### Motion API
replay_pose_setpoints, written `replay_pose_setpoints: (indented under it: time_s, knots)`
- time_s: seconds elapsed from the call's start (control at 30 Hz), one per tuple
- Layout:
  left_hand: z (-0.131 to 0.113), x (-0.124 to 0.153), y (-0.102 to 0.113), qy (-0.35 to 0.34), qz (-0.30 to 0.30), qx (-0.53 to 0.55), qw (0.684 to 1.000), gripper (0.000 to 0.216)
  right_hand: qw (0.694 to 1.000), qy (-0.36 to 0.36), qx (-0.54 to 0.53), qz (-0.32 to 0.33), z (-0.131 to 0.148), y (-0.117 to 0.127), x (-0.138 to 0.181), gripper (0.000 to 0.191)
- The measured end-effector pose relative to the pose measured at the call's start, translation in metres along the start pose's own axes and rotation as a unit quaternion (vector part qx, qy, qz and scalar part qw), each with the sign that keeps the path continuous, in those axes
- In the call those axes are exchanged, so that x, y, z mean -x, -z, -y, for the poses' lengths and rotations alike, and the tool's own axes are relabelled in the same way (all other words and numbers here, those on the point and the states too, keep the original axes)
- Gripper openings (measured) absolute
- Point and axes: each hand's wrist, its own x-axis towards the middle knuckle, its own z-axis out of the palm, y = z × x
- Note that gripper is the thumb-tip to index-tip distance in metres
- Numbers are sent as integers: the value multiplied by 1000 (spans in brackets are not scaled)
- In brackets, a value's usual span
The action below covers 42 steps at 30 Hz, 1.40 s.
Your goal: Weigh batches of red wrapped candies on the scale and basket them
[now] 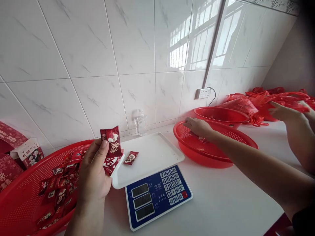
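My left hand (94, 170) is closed around red wrapped snack packets (113, 141), thumb across the front. They are held up beside the white tray of a weighing scale (150, 157). On that tray lies one small red packet (131, 158). My right hand (198, 127) reaches into a red perforated basket (216, 160), its fingers curled downward near the far left rim. Something reddish shows beneath the palm, but what the fingers hold is hidden. Below my left hand, a large red basket (14, 200) contains many small red packets (60, 190).
Another person's hands (286, 113) handle red plastic bags (258, 101) at the far right. A second red basket (221, 115) stands behind the nearer one. By the tiled wall are a clear bottle (141, 123) and a power socket (203, 93). Printed boxes (31, 152) sit at left.
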Motion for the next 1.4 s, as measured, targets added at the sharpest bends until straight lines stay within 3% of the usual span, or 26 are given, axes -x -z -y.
replay_pose_setpoints:
  time_s: [0.13, 0.23, 0.33, 0.43, 0.6, 0.67, 0.77, 0.93, 1.1, 1.23, 1.3, 1.4]
  knots:
    - [3, 0, 0, -3, 7, 11, 1000, 24, 991, -41, 32, 126, -21, -11, 2, 32]
    - [4, 0, 0, -3, 7, 8, 1000, 22, 982, -29, 45, 180, -10, -16, 1, 33]
    - [4, -1, 1, -6, 3, 1, 1000, 22, 986, 32, 35, 160, 27, -14, 2, 33]
    - [5, -2, 2, -11, 2, -13, 1000, 23, 980, 160, -11, 118, 84, -12, 12, 35]
    - [4, -1, 0, -6, 5, -23, 1000, 26, 895, 408, -78, 163, 170, -26, 46, 51]
    - [2, 0, -1, -3, 9, -25, 1000, 27, 869, 455, -87, 173, 189, -35, 55, 45]
    - [1, 2, -2, 4, 20, -37, 999, 27, 868, 460, -82, 170, 200, -45, 58, 37]
    - [4, 2, 1, 18, 32, -47, 998, 27, 915, 373, -67, 137, 173, -36, 52, 36]
    - [10, -1, 2, 44, 67, -47, 996, 26, 985, 155, -52, 49, 93, -2, 43, 40]
    - [14, -4, 1, 52, 76, -40, 995, 27, 999, 21, -19, 32, 32, 10, 41, 41]
    - [17, -4, 0, 52, 85, -48, 994, 27, 999, -2, -13, 33, 20, 9, 44, 37]
    - [24, -2, -1, 30, 112, -93, 989, 24, 998, 33, -44, 35, 34, 6, 56, 41]
